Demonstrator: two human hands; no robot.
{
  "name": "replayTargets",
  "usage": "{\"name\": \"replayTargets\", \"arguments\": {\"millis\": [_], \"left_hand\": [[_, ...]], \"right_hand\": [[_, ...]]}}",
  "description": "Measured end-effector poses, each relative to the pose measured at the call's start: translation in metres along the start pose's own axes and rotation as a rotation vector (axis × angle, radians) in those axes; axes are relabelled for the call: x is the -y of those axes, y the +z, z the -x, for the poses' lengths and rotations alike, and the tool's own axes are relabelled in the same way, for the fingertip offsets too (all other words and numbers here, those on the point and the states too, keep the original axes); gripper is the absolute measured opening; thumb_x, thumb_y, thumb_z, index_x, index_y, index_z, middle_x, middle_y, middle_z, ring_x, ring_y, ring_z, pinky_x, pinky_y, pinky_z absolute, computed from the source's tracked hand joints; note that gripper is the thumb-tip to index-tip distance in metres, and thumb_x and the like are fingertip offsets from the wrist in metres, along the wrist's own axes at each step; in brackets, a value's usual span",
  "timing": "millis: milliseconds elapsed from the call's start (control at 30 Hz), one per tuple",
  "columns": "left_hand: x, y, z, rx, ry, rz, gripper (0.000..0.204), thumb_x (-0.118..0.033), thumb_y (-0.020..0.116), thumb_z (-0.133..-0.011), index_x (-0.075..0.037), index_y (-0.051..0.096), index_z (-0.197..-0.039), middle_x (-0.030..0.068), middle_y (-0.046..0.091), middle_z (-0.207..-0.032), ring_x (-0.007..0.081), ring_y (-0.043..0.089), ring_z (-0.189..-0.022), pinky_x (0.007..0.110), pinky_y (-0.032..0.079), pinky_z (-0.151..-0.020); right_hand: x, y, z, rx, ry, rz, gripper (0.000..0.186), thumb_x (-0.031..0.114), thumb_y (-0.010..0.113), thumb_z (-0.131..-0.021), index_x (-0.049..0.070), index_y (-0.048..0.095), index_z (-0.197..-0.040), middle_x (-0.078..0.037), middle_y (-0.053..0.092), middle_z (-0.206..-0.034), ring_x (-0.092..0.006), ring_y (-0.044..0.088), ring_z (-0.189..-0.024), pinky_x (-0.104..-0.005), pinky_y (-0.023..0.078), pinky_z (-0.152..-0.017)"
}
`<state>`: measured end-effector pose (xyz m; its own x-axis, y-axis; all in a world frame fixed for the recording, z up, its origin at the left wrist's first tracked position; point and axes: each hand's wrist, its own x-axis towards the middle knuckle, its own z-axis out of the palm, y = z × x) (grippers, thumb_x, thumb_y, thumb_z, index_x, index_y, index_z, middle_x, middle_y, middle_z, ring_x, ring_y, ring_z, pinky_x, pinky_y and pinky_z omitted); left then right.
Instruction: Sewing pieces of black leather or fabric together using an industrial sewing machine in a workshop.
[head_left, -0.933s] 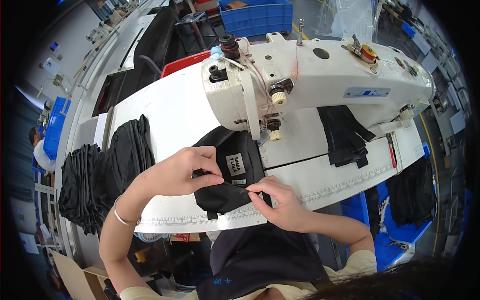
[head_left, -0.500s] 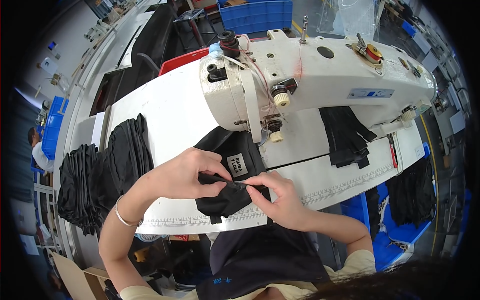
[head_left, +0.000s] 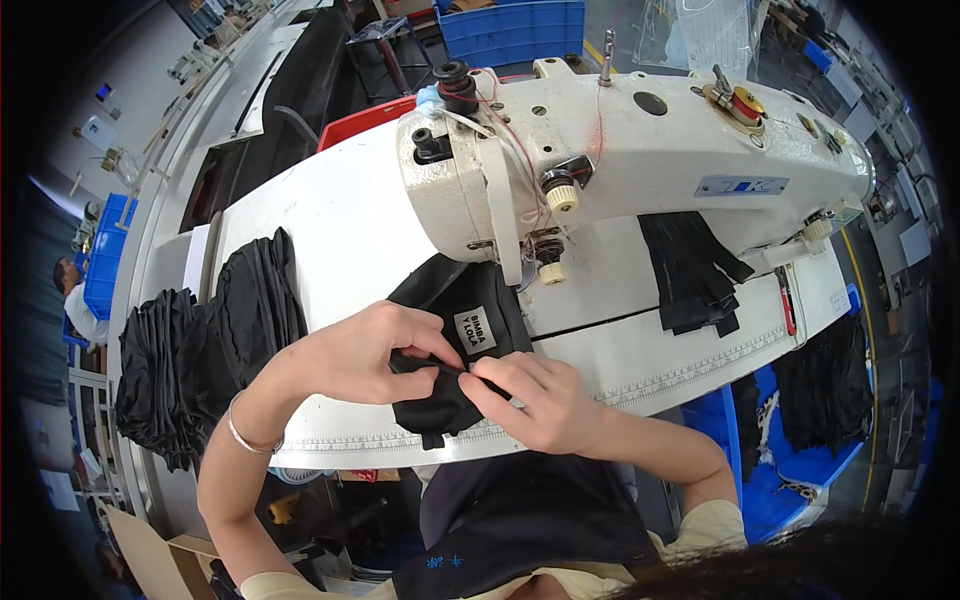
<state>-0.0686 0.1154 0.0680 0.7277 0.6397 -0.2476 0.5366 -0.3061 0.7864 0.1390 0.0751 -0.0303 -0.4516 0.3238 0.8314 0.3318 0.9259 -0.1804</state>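
Head view — printed label [head_left: 475, 330] on black cloth [head_left: 447, 297]

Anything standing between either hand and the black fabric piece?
Nothing visible: left hand and right hand both touch the black fabric piece directly. The sewing machine head stands beyond, at the fabric's far end.

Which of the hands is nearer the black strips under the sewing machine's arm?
Right. The right hand is left of the black strips, toward the body; the left hand is farther left, past the right one.
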Motion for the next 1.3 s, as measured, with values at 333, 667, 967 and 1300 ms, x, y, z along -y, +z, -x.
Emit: {"name": "replayTargets", "arguments": {"millis": [333,667,967,1300], "left_hand": [[0.005,-0.003,0.002,0.046,-0.069,0.124,0.019,-0.009,0.059,-0.08,0.002,0.07,-0.092,0.007,0.059,-0.071,0.0148,0.054,-0.065,0.028,0.042,-0.059],[0.001,0.001,0.004,0.006,-0.018,0.162,0.022,-0.001,0.072,-0.072,-0.001,0.073,-0.093,0.0041,0.053,-0.061,0.0129,0.047,-0.061,0.028,0.035,-0.054],[0.0,-0.002,0.005,0.039,-0.047,0.182,0.021,-0.002,0.074,-0.071,-0.001,0.072,-0.092,0.0027,0.057,-0.066,0.012,0.047,-0.063,0.026,0.035,-0.055],[0.001,-0.003,0.005,0.092,0.009,0.098,0.022,-0.004,0.072,-0.075,0.0,0.069,-0.096,0.0036,0.056,-0.076,0.0097,0.053,-0.066,0.026,0.042,-0.062]], "right_hand": [[-0.001,0.002,0.008,-0.039,-0.173,0.088,0.029,-0.002,0.072,-0.065,-0.002,0.062,-0.091,-0.01,0.057,-0.093,-0.0172,0.057,-0.068,-0.0246,0.047,-0.053],[0.001,-0.021,-0.001,0.253,0.755,-0.817,0.021,0.002,0.063,-0.085,0.002,0.064,-0.106,-0.007,0.062,-0.089,-0.0146,0.057,-0.082,-0.0273,0.045,-0.074],[0.004,-0.02,-0.002,0.192,0.795,-0.866,0.016,0.002,0.064,-0.085,0.001,0.066,-0.101,-0.007,0.063,-0.089,-0.0145,0.056,-0.083,-0.0273,0.044,-0.075],[0.008,-0.02,-0.004,0.181,0.787,-0.731,0.018,0.002,0.068,-0.08,0.003,0.061,-0.096,-0.004,0.058,-0.084,-0.0129,0.056,-0.08,-0.0268,0.043,-0.073]]}}
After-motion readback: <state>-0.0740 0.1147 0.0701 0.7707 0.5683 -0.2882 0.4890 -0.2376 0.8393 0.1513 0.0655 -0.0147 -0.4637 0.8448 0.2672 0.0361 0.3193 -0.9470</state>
